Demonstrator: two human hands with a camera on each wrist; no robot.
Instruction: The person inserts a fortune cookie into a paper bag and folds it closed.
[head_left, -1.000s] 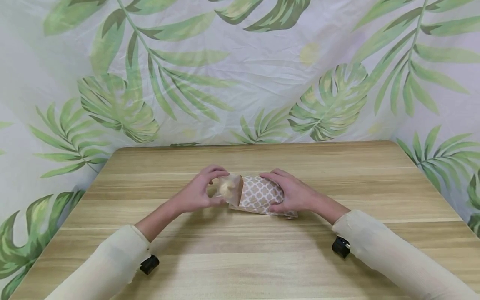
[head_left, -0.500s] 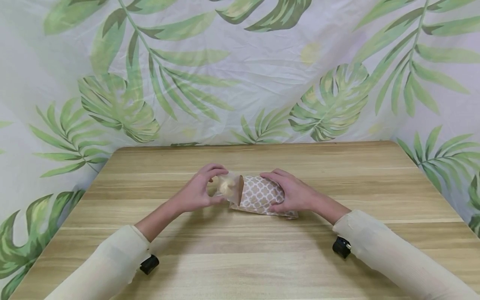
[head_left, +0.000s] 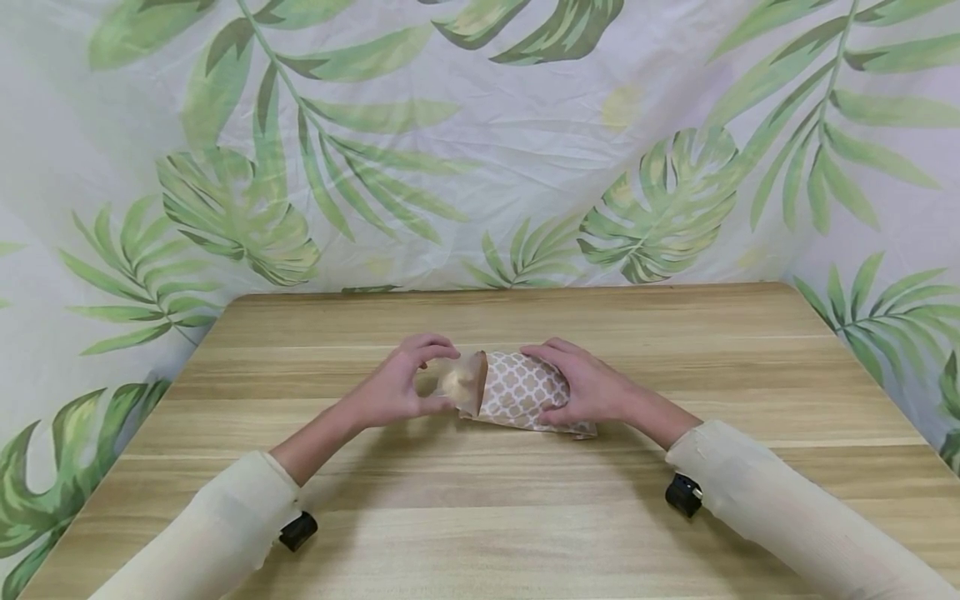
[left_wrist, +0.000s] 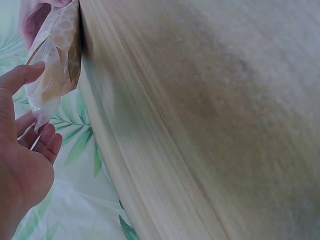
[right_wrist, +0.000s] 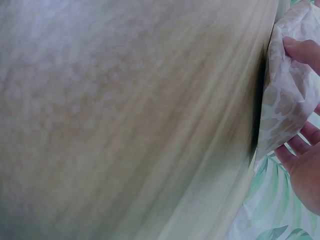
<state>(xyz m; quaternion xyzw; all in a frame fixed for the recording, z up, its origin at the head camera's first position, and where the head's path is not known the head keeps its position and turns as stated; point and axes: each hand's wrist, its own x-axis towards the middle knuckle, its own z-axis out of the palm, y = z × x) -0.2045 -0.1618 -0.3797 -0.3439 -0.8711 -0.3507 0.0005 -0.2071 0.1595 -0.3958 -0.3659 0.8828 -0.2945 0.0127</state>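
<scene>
A brown paper bag [head_left: 517, 385] with a white lattice print lies on its side mid-table, its mouth toward the left. From that mouth sticks a clear plastic packet [head_left: 459, 382] with something pale yellow inside; the rest of it is hidden in the bag. My left hand [head_left: 393, 385] holds the packet's outer end between thumb and fingers. In the left wrist view the thumb lies on the crinkled packet [left_wrist: 47, 92] and the fingers curl at its tip. My right hand [head_left: 596, 388] grips the bag's other end, thumb and fingers around the crumpled paper [right_wrist: 285, 112].
The wood-grain table [head_left: 480, 533] stretches out around the bag. Behind it hangs a leaf-printed cloth [head_left: 525, 167]. A small black device [head_left: 298, 530] is worn under the left sleeve, another black device [head_left: 682, 495] under the right.
The packet's exposed end and my left fingertips have shifted slightly, tipping down a little at the bag's mouth. My right hand and the bag have stayed put.
</scene>
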